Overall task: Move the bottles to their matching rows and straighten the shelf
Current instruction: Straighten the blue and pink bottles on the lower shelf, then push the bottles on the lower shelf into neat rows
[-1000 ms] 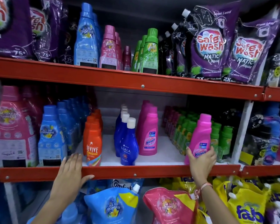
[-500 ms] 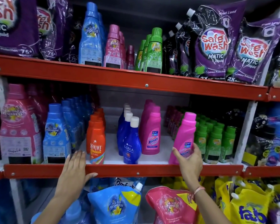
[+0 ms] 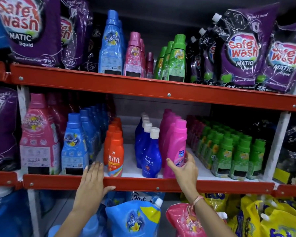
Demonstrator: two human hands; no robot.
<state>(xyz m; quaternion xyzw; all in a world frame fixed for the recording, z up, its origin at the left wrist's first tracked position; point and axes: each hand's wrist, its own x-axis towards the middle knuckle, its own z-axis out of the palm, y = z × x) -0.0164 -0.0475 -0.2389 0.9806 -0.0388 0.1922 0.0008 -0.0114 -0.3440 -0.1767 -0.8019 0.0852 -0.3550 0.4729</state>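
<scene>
My right hand (image 3: pixel 184 166) grips a pink Vanish bottle (image 3: pixel 176 144) low on its label. The bottle stands upright at the front of the pink Vanish row (image 3: pixel 167 127), on the middle shelf. Left of it runs a row of blue Ujala bottles (image 3: pixel 151 156), then orange Revive bottles (image 3: pixel 115 154). To the right stand several green bottles (image 3: pixel 237 156). My left hand (image 3: pixel 92 183) rests flat on the red front rail of the shelf (image 3: pixel 143 183), fingers spread, holding nothing.
Blue bottles (image 3: pixel 74 144) and large pink bottles (image 3: pixel 39 134) fill the shelf's left side. The upper shelf (image 3: pixel 109 82) holds blue, pink and green bottles between purple Safe Wash pouches (image 3: pixel 243 48). Refill pouches (image 3: pixel 135 219) lie on the shelf below.
My right hand has carried the pink Vanish bottle leftwards from in front of the green bottles to the front of the pink row. My left hand has stayed on the rail.
</scene>
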